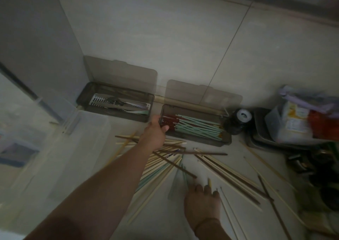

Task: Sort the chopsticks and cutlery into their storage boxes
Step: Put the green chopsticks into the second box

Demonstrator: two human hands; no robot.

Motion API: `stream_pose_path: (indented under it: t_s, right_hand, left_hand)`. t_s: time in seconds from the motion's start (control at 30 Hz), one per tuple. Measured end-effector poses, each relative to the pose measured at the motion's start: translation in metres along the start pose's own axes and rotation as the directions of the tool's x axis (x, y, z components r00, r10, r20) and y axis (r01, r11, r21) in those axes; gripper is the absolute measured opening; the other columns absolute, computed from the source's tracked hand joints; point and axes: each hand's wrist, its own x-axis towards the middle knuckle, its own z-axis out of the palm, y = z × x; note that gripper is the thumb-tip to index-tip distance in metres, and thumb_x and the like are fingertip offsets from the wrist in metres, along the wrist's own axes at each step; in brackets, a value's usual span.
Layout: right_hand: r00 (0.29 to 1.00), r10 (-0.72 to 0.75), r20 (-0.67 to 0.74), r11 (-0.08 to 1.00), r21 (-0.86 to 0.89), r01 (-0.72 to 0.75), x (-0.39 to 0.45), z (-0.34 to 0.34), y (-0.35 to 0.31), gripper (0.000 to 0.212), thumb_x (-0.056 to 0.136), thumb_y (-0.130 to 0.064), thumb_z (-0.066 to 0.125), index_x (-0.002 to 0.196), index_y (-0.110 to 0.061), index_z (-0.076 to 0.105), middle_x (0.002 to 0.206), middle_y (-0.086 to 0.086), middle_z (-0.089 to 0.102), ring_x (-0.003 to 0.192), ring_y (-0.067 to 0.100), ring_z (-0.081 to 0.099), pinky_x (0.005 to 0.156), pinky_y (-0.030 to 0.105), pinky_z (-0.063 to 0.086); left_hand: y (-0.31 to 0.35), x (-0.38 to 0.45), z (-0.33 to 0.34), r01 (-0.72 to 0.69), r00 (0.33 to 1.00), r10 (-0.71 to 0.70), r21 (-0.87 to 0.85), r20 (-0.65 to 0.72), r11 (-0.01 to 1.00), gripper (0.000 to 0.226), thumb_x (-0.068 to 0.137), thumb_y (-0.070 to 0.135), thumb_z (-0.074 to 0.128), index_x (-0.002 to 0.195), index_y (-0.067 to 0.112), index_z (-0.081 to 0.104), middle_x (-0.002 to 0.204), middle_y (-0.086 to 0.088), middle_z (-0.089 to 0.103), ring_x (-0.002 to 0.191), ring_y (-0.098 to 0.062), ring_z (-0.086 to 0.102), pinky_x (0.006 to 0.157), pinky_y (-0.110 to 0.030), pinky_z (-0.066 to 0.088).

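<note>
Two dark storage boxes stand open on the pale floor against the wall. The left box holds metal cutlery on a slotted tray. The right box holds red and mint-green chopsticks. My left hand reaches to the left end of the right box, thumb on its rim; whether it holds anything is hidden. A loose pile of chopsticks, pale wood, dark brown and mint, lies spread on the floor in front. My right hand rests low on the pile, fingers down on mint and yellow-tipped sticks.
A clear plastic bin stands at the left. At the right are a roll of tape, a dark tray and a clear container of packets. Stray thin sticks lie near them.
</note>
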Motion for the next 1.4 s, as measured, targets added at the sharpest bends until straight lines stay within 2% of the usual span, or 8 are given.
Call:
stream_pose_path:
  t_s: [0.23,0.53,0.67,0.77,0.87,0.97,1.17,1.4]
  right_hand:
    - [0.997,-0.043,0.068,0.994,-0.094,0.049,-0.017,-0.032,0.007,0.034,0.096,-0.038,0.039,0.115,-0.020,0.061,0.118,-0.001,0.063,0.110,0.021,0.061,0.090,0.031,0.043]
    - [0.974,-0.207,-0.086,0.967,0.133,0.218,-0.034,-0.085,0.063,0.027,0.097,-0.049,0.034,0.108,-0.037,0.056,0.100,0.001,0.068,0.096,0.019,0.065,0.069,0.029,0.040]
    - [0.933,0.176,-0.315,0.495,0.847,0.193,-0.008,-0.090,0.082,0.010,0.090,-0.036,0.061,0.081,-0.039,0.062,0.084,-0.002,0.073,0.074,0.014,0.071,0.058,0.035,0.056]
    - [0.864,0.404,-0.301,0.257,0.944,0.208,0.025,-0.087,0.079,0.034,0.091,-0.002,0.057,0.083,-0.033,0.049,0.087,0.003,0.065,0.060,0.020,0.067,0.053,0.034,0.052]
    - [0.753,0.327,-0.571,0.657,0.710,0.252,0.055,-0.092,0.077,0.024,0.091,-0.003,0.056,0.103,-0.023,0.050,0.085,-0.006,0.055,0.072,0.024,0.058,0.064,0.028,0.042]
    - [0.846,0.139,-0.515,0.909,0.406,0.097,0.084,-0.103,0.076,0.016,0.091,-0.023,0.056,0.106,-0.019,0.052,0.090,0.003,0.059,0.081,0.033,0.059,0.066,0.030,0.038]
    - [0.867,-0.238,-0.438,0.944,0.103,0.312,0.128,-0.107,0.069,0.037,0.079,-0.040,0.057,0.106,-0.018,0.067,0.118,0.009,0.059,0.108,0.039,0.049,0.089,0.043,0.039]
    - [0.694,-0.158,-0.702,0.912,0.167,0.376,0.108,-0.086,0.058,0.036,0.079,-0.039,0.052,0.105,-0.016,0.064,0.110,0.008,0.056,0.103,0.029,0.049,0.089,0.038,0.043]
  left_hand:
    - [0.000,-0.002,-0.001,-0.011,1.000,0.011,-0.012,0.004,1.000,0.033,0.099,0.031,0.049,0.129,0.030,0.035,0.128,-0.012,0.056,0.115,-0.033,0.055,0.099,-0.047,0.043]
    - [-0.001,-0.001,0.000,-0.011,1.000,0.011,-0.006,-0.004,1.000,0.035,0.098,0.032,0.049,0.129,0.029,0.033,0.128,-0.011,0.057,0.114,-0.033,0.055,0.099,-0.047,0.043]
    - [-0.003,0.000,0.001,-0.017,1.000,0.017,0.002,0.005,1.000,0.036,0.098,0.033,0.048,0.130,0.032,0.032,0.126,-0.011,0.056,0.113,-0.033,0.055,0.099,-0.048,0.043]
    - [-0.002,0.001,0.000,-0.013,1.000,0.013,-0.004,0.009,1.000,0.036,0.098,0.033,0.049,0.129,0.032,0.032,0.127,-0.012,0.056,0.115,-0.034,0.054,0.100,-0.049,0.042]
    - [-0.002,0.000,0.000,-0.019,1.000,0.019,-0.009,0.012,1.000,0.033,0.098,0.032,0.049,0.127,0.032,0.033,0.126,-0.011,0.056,0.114,-0.033,0.055,0.100,-0.049,0.043]
    - [-0.002,-0.001,-0.001,-0.028,0.999,0.027,0.012,0.017,1.000,0.031,0.098,0.033,0.048,0.124,0.033,0.032,0.127,-0.011,0.054,0.114,-0.033,0.054,0.099,-0.050,0.043]
    - [-0.001,0.001,-0.002,-0.026,0.999,0.025,0.033,0.032,0.999,0.032,0.098,0.033,0.048,0.125,0.033,0.032,0.126,-0.012,0.054,0.113,-0.034,0.054,0.098,-0.051,0.043]
    - [-0.001,0.003,-0.001,-0.018,0.999,0.017,0.005,0.034,1.000,0.033,0.097,0.033,0.049,0.123,0.037,0.029,0.126,-0.012,0.054,0.113,-0.035,0.053,0.098,-0.052,0.042]
